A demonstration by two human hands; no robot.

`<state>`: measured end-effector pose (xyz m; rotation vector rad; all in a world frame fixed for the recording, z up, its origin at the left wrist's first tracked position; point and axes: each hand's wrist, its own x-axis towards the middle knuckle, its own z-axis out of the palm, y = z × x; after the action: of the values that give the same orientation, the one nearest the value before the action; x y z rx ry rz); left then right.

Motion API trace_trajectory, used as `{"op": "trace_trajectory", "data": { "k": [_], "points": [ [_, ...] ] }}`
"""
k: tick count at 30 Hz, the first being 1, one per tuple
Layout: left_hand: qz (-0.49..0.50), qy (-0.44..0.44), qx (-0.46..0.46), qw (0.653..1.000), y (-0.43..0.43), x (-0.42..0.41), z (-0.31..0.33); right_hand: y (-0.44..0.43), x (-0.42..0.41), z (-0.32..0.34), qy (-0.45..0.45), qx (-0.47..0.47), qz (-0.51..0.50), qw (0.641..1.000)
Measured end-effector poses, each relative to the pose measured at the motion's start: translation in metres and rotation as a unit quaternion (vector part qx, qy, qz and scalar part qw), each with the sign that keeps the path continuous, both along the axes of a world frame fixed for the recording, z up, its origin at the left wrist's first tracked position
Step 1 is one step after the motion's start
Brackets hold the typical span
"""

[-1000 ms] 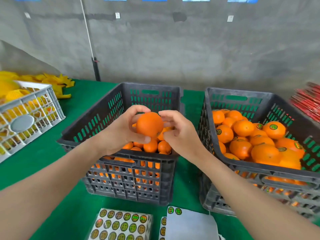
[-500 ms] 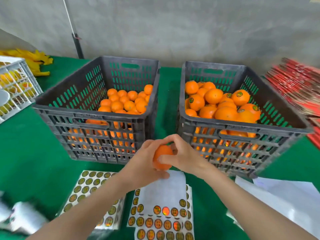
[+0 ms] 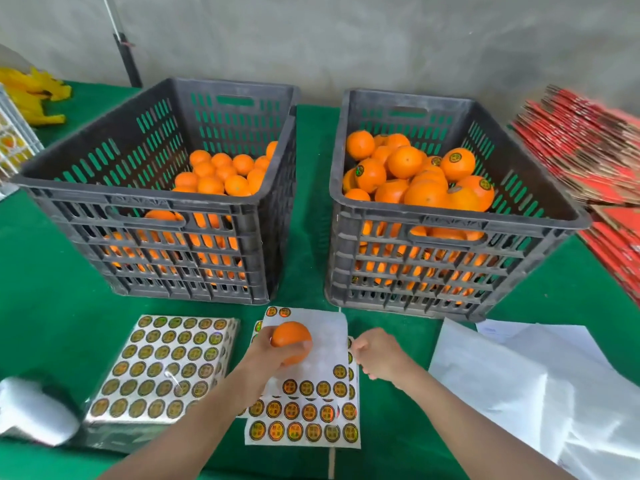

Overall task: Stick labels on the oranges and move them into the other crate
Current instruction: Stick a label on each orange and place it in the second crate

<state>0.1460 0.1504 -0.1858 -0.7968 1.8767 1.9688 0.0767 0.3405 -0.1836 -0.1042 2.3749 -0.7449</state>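
Observation:
My left hand grips a bare orange above a half-used label sheet on the green table. My right hand hovers just right of that sheet with fingers curled, near its edge; I cannot tell whether it pinches a label. The left dark crate holds unlabelled oranges. In the right dark crate lie oranges with round green-gold labels.
A wrapped pack of full label sheets lies left of the loose sheet. Blank backing papers are spread at the right. Red flat cartons are stacked far right. A white basket and yellow material sit far left.
The orange came out of the left crate and down over the label sheet. My right hand has let go of it and moved right to the sheet's edge.

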Motion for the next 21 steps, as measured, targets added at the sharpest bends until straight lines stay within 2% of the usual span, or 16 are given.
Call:
{"op": "trace_trajectory", "data": {
  "k": [8, 11, 13, 17, 21],
  "points": [
    [0.006, 0.023, 0.066, 0.998, -0.001, 0.006, -0.003, -0.016, -0.003, -0.018, 0.055, -0.016, -0.041, 0.998],
    [0.014, 0.031, 0.093, 0.995, 0.000, 0.008, -0.003, -0.019, -0.002, -0.016, 0.121, -0.064, -0.080, 0.987],
    [0.019, 0.043, 0.092, 0.995, 0.000, 0.010, 0.000, -0.022, -0.001, -0.009, 0.124, -0.121, -0.115, 0.978],
    [-0.031, 0.118, -0.023, 0.992, -0.006, 0.015, 0.026, -0.026, 0.000, 0.020, 0.061, -0.220, -0.120, 0.966],
    [-0.164, 0.199, -0.107, 0.960, -0.014, -0.008, 0.073, -0.027, 0.002, 0.059, 0.055, -0.313, -0.068, 0.946]
  ]
}}
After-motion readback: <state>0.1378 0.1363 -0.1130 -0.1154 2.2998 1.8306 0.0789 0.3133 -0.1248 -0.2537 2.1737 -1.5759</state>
